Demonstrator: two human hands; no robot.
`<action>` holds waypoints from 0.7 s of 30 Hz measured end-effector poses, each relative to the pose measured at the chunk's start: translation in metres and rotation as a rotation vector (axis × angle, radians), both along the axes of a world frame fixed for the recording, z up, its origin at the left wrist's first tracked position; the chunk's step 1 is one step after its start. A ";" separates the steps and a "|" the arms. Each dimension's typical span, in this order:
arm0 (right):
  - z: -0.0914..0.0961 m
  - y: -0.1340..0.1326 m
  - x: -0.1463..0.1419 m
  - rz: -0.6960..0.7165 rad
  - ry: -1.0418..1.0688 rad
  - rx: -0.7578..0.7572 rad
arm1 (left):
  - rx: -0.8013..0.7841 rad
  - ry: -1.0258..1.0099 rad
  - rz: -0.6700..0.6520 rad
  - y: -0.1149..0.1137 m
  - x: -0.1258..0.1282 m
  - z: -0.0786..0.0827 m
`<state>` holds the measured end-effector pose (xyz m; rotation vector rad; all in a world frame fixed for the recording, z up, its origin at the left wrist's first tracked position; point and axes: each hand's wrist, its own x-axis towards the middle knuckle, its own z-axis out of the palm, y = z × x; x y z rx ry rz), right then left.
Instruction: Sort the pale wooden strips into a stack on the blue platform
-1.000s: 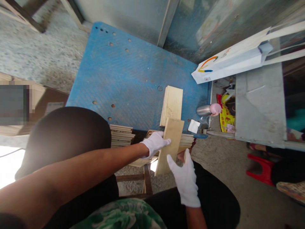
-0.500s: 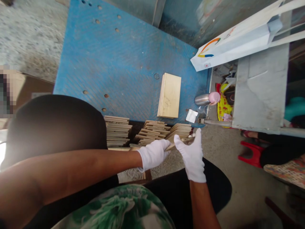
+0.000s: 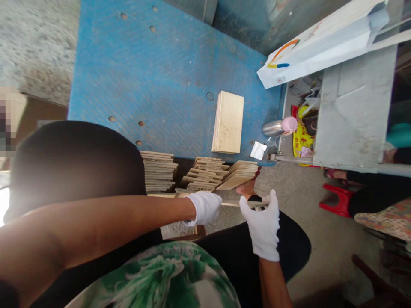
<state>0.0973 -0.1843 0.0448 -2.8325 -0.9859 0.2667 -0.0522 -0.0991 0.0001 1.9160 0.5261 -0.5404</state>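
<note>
Board (image 3: 231, 204) is held edge-on between both gloved hands, roughly level, just above the lap and near the front edge of the blue platform (image 3: 144, 72).
Left hand (image 3: 204, 208): fingers clenched around the board's left end.
Right hand (image 3: 263, 222): fingers closed on the right end, thumb up beside the edge.
Only the board's thin edge is seen, not its face.

Surface: the blue platform is a textured sheet, scuffed, with round holes along its left and near sides. A flat stack of boards (image 3: 227, 122) is laid on it near the right edge. A small white slip (image 3: 258, 150) is lying at its near right corner.
Three more piles of boards are set against the platform's near edge: left pile (image 3: 159, 171), squared; middle pile (image 3: 206, 173) and right pile (image 3: 241, 173), fanned and touching each other. A bare foot (image 3: 248, 188) is seen just below the right pile.

Room: grey speckled concrete floor (image 3: 305, 201). A steel flask with a pink cap (image 3: 278, 127) is lying beside the platform's right edge, next to a yellow bag (image 3: 300, 137). A grey metal cabinet (image 3: 353, 111) is placed to the right, with a white paper carrier bag (image 3: 321, 42) leaning over it. A red stool (image 3: 337, 201) is seen on the floor below the cabinet. Metal wall panels are seen behind the platform.
</note>
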 end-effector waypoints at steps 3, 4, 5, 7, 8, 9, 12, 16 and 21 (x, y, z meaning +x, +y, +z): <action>-0.009 0.007 0.010 0.005 -0.076 -0.018 | 0.040 0.043 -0.213 0.005 -0.001 0.006; -0.013 0.011 0.014 0.012 -0.080 -0.038 | 0.047 0.035 -0.263 0.007 -0.001 0.009; -0.018 0.015 0.019 0.012 -0.076 -0.064 | 0.051 0.025 -0.299 0.009 -0.001 0.012; -0.031 0.023 0.029 -0.006 -0.052 -0.121 | 0.050 0.013 -0.334 0.012 -0.001 0.017; -0.039 0.026 0.034 -0.016 -0.032 -0.148 | 0.054 0.013 -0.341 0.013 -0.001 0.019; -0.048 0.029 0.040 -0.019 -0.009 -0.169 | 0.061 0.015 -0.343 0.013 0.000 0.020; -0.076 0.033 0.053 0.013 0.075 -0.214 | 0.095 0.028 -0.338 0.015 0.001 0.019; -0.107 0.031 0.060 -0.009 0.101 -0.222 | 0.070 0.025 -0.307 0.017 0.003 0.012; -0.130 0.030 0.064 -0.043 0.114 -0.228 | 0.071 0.039 -0.254 0.019 0.003 0.008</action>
